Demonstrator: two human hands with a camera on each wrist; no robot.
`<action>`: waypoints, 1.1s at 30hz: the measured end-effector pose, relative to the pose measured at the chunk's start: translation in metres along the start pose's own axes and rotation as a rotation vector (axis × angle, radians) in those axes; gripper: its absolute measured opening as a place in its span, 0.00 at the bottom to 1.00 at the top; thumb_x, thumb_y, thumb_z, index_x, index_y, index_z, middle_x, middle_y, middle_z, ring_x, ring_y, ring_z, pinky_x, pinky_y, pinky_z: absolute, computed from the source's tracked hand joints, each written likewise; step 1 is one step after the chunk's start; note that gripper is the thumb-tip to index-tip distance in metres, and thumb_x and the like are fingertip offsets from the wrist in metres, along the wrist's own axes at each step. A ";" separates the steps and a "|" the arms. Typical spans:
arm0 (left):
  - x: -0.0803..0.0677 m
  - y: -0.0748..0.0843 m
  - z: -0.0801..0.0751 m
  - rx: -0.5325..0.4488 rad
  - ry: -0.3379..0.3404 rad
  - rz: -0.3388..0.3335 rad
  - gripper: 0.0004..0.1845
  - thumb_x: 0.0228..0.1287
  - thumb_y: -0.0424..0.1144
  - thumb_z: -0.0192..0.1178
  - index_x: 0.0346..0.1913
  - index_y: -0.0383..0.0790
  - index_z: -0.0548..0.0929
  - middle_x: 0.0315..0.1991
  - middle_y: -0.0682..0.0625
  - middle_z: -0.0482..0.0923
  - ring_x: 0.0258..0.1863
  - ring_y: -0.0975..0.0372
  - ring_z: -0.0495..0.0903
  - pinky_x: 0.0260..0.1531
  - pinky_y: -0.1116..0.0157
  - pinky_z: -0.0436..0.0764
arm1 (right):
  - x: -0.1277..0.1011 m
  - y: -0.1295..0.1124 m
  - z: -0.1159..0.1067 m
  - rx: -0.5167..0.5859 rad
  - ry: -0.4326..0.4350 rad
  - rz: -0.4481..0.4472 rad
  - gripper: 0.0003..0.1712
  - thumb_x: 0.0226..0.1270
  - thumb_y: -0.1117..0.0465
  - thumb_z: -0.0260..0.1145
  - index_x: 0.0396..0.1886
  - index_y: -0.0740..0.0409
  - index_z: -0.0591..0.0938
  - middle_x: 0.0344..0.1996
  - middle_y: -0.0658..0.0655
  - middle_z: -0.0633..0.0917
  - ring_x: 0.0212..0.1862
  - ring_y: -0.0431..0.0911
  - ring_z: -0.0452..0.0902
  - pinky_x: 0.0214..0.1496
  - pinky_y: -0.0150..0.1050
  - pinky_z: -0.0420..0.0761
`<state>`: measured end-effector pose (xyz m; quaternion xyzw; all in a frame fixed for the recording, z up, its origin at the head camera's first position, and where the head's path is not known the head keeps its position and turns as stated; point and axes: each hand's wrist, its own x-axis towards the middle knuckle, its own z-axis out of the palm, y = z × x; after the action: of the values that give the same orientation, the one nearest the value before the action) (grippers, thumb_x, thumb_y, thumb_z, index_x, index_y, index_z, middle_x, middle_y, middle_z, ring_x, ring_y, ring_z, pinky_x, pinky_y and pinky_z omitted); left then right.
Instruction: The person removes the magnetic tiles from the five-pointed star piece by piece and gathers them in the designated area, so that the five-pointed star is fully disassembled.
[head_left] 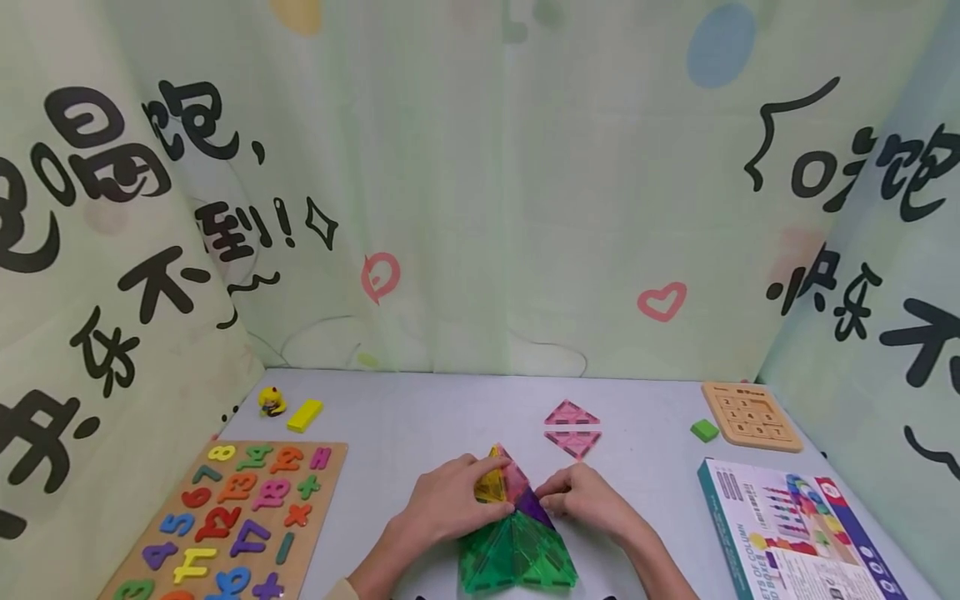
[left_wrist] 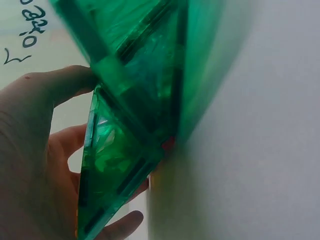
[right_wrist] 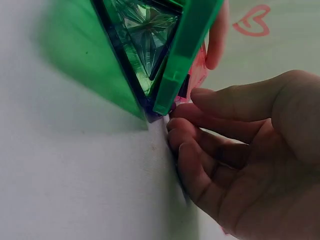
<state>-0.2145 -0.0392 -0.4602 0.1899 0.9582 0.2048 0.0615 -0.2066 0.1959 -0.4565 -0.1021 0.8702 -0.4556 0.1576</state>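
The grey table (head_left: 420, 417) carries a peaked structure of translucent plastic magnetic tiles (head_left: 517, 533), green triangles at its base, yellow, pink and purple ones higher up, standing directly between the two sets of fingers. It looks light and stiff, with smooth faces that may slip; the seams probably hold only by magnets, so a squeeze on the solid edges near a joint seems safer than pressing a flat face. The left hand (head_left: 450, 500) lies over the upper yellow tile, fingers (left_wrist: 70, 82) curled round a tile edge. The right hand (head_left: 588, 500) meets the purple side, its fingers (right_wrist: 210, 117) bent together against the lower corner, nearly touching the table.
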 end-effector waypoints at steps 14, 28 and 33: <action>-0.001 0.004 0.003 0.039 0.053 -0.018 0.36 0.55 0.77 0.55 0.65 0.69 0.75 0.41 0.54 0.78 0.30 0.64 0.70 0.29 0.65 0.72 | -0.002 0.001 0.001 0.067 -0.024 0.029 0.15 0.62 0.62 0.69 0.46 0.65 0.88 0.37 0.56 0.88 0.34 0.43 0.73 0.35 0.37 0.75; 0.000 0.007 0.010 0.048 0.133 -0.032 0.36 0.54 0.78 0.54 0.63 0.66 0.77 0.38 0.54 0.79 0.27 0.64 0.69 0.26 0.66 0.69 | -0.005 -0.009 0.009 -0.010 0.019 -0.025 0.18 0.59 0.48 0.73 0.40 0.58 0.88 0.28 0.51 0.86 0.27 0.42 0.76 0.29 0.38 0.77; 0.000 0.006 0.010 0.053 0.124 -0.026 0.37 0.53 0.78 0.55 0.63 0.67 0.76 0.36 0.55 0.77 0.27 0.64 0.68 0.25 0.67 0.68 | -0.009 -0.015 0.011 -0.052 0.069 -0.021 0.15 0.58 0.50 0.74 0.35 0.56 0.89 0.29 0.51 0.88 0.28 0.42 0.78 0.30 0.38 0.78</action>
<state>-0.2110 -0.0307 -0.4671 0.1657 0.9677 0.1901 -0.0005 -0.1940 0.1819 -0.4482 -0.0993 0.8856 -0.4377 0.1199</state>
